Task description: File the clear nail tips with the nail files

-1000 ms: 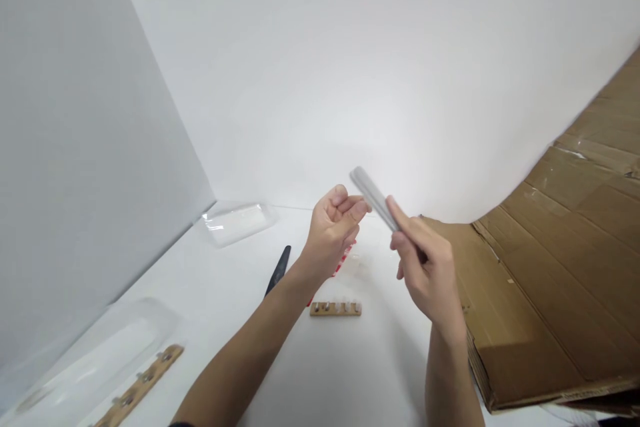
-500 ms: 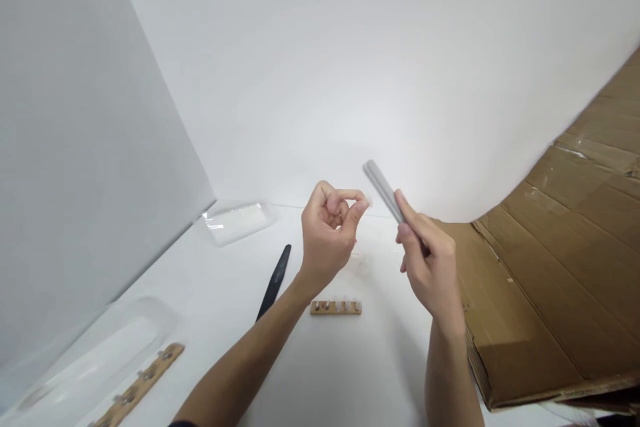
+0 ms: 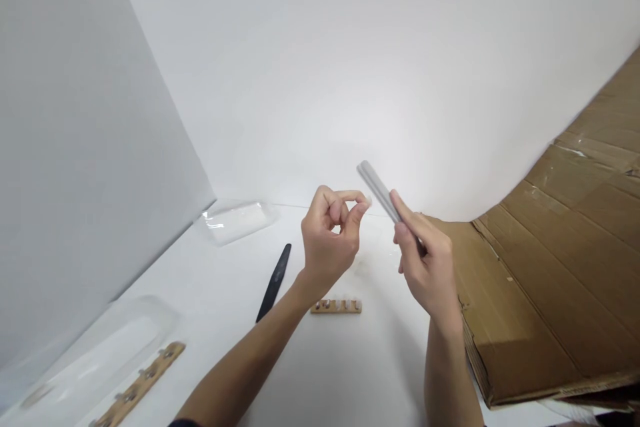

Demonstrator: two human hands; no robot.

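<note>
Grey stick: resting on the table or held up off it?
Held up, tilted: the right hand grips the lower end of the grey stick, and its free end slants up leftward against the white wall.

Held bar [image 3: 379, 191]: plain light grey; pinched piece [image 3: 369, 201]: whitish, translucent; tapered stick [image 3: 274, 283]: solid black; short peg strip [image 3: 336, 311]: tan base, pegs grey to whitish; long peg strip [image 3: 143, 383]: tan base, grey metallic fittings; packet [image 3: 237, 221]: clear over white, bright glare streaks; plastic tray [image 3: 135, 321]: colourless, see-through; cardboard [image 3: 560, 280]: brown, crossed by darker crease lines; side panel [image 3: 90, 113]: grey; back panel [image 3: 350, 67]: plain white; tabletop [image 3: 210, 300]: white; sleeve edge [image 3: 184, 423]: dark.
</note>
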